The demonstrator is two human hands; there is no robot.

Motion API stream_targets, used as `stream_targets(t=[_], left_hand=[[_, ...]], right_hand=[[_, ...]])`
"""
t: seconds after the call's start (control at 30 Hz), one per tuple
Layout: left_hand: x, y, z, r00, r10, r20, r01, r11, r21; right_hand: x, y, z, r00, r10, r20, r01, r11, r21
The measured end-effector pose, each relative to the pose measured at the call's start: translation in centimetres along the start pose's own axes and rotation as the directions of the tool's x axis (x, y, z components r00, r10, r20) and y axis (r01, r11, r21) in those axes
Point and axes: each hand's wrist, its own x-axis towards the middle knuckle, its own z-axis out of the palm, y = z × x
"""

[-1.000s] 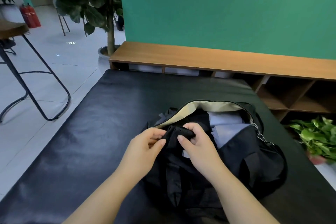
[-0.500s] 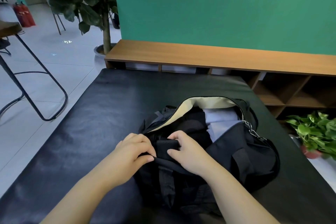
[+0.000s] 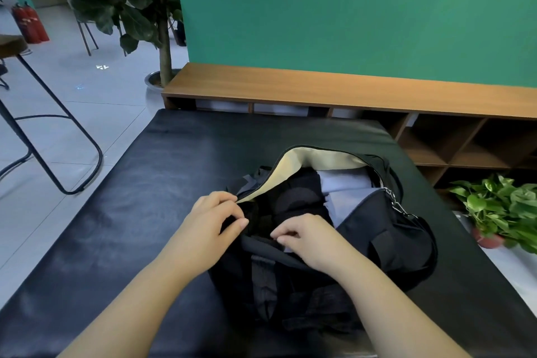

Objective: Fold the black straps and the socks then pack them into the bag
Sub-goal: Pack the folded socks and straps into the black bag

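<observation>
**A:** Standing by the desk (image 3: 122, 212) here. It's topped with that smooth black leather-ish padding, a bit shiny. The bag (image 3: 386, 235) sits on the near right part of it: soft black fabric, slouchy, rounded duffel shape, with a cream lining (image 3: 313, 158) showing where the top flap is peeled back.

**B:** Which way is it lying?

**A:** Long axis runs from near-left to far-right, roughly diagonal. The zip mouth gapes upward and toward the person. There's a small metal chain (image 3: 398, 205) at the right end of the opening.

**B:** What's in it?

**A:** Something pale grey-blue (image 3: 345, 192), smooth cloth, folded flat on the right side, and a dark, matte bundle (image 3: 293, 195) beside it. Can't say whether that's straps or socks, it's all black on black.

**B:** Hands?

**A:** Left hand (image 3: 212, 227) is at the left end of the opening, fingers curled, thumb and fingertips pinching dark cloth right by the lining's edge. Right hand (image 3: 308, 237) is at the near rim, fingers bent down on the black fabric there; the grip looks clamped on cloth, though exactly which piece is hard to tell.

**B:** Anything around?

**A:** A wooden shelf (image 3: 319, 90) along a green wall, and a leafy potted plant (image 3: 505, 209) on the floor to the right.
</observation>
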Motion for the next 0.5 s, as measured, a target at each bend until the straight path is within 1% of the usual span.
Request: stream_targets(t=[0.03, 0.1, 0.17, 0.23, 0.3, 0.33, 0.4, 0.5], left_hand=[[0.5, 0.3, 0.3, 0.999, -0.037, -0.01, 0.037, 0.999, 0.024], [1.5, 0.6, 0.7, 0.992, -0.118, 0.036, 0.114, 0.987, 0.112], [2.1, 1.0, 1.1, 0.975, -0.198, 0.1, 0.176, 0.965, 0.192], [2.4, 1.2, 1.4, 0.958, -0.25, 0.137, 0.212, 0.946, 0.244], [2.5, 1.1, 1.6, 0.945, -0.291, 0.149, 0.24, 0.928, 0.286], [2.5, 1.0, 1.6, 0.938, -0.311, 0.15, 0.258, 0.92, 0.294], [2.4, 0.9, 1.7, 0.931, -0.338, 0.136, 0.285, 0.909, 0.304], [2.5, 1.0, 1.9, 0.938, -0.338, 0.081, 0.295, 0.897, 0.33]], right_hand=[[-0.2, -0.1, 0.2, 0.999, -0.03, 0.031, 0.031, 0.998, -0.053], [-0.3, -0.3, 0.9, 0.993, -0.079, 0.086, 0.088, 0.99, -0.11], [-0.4, -0.2, 1.3, 0.995, -0.074, 0.069, 0.081, 0.992, -0.098], [-0.7, 0.1, 1.0, 0.999, -0.036, -0.003, 0.036, 0.998, -0.043], [-1.1, 0.6, 0.1, 0.997, -0.018, -0.072, 0.019, 1.0, 0.021], [-1.2, 1.0, -0.5, 0.994, -0.008, -0.112, 0.011, 1.0, 0.026], [-1.4, 2.0, -1.8, 0.969, -0.005, -0.248, -0.008, 0.999, -0.052], [-1.3, 3.2, -3.7, 0.874, 0.004, -0.485, -0.106, 0.978, -0.182]])
